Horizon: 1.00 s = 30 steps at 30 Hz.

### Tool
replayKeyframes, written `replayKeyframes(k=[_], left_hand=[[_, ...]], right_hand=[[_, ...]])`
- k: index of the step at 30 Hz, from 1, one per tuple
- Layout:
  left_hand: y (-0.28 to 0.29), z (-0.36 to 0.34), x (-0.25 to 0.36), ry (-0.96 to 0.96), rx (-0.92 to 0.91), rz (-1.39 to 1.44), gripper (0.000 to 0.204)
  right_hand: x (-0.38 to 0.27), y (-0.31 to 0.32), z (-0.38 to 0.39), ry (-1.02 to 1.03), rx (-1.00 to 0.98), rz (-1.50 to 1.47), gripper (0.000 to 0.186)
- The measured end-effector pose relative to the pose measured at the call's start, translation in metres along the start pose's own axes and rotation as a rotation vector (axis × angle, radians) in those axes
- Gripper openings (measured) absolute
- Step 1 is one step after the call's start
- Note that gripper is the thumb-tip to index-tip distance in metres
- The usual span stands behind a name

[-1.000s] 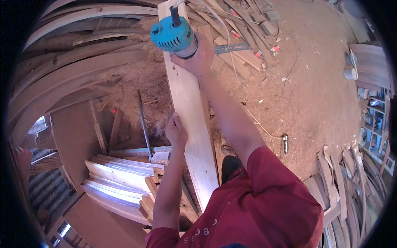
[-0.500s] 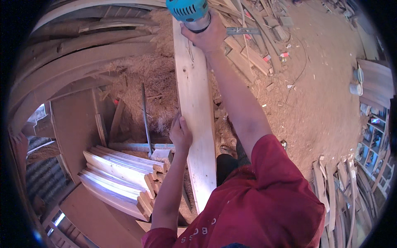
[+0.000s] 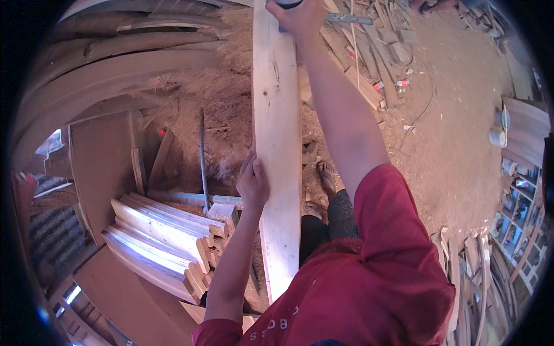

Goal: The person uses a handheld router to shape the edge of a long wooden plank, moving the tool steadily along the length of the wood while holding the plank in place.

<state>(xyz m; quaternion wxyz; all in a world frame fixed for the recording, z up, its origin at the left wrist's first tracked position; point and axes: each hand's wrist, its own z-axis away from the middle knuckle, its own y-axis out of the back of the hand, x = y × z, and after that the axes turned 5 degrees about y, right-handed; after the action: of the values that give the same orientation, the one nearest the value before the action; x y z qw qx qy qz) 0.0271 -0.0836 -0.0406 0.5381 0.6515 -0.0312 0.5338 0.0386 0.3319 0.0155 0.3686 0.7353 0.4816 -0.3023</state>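
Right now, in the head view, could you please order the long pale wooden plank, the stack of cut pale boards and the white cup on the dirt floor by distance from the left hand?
1. Long pale wooden plank: under the left hand.
2. Stack of cut pale boards: lower left.
3. White cup: far right.

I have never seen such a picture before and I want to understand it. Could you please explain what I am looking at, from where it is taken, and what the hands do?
The picture comes from a wide fisheye camera worn on a person's head, looking down, so straight edges bend near the rim. There is no machine here: the two bare hands belong to that person, who wears a red shirt. The left hand grips the left edge of a long pale wooden plank. The right hand, arm stretched forward, holds a tool at the plank's far end; the tool is mostly cut off by the picture's top edge. Below lie a stack of pale boards, sawdust and wood scraps on the dirt floor, and the person's bare foot.
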Motion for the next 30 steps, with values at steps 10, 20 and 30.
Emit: replayKeyframes(k=[10,20,30], left_hand=[[0.009,-0.002,-0.006,0.046,-0.034,-0.098,0.045],[0.002,-0.003,-0.004,-0.096,0.067,0.061,0.039],[0.008,0.000,-0.005,0.040,0.013,0.053,0.040]], right_hand=[[-0.054,0.090,0.135,-0.054,-0.093,-0.118,0.099],[-0.066,0.186,0.303,-0.058,-0.243,-0.261,0.069],[-0.069,0.161,0.282,0.126,-0.260,-0.111,0.034]])
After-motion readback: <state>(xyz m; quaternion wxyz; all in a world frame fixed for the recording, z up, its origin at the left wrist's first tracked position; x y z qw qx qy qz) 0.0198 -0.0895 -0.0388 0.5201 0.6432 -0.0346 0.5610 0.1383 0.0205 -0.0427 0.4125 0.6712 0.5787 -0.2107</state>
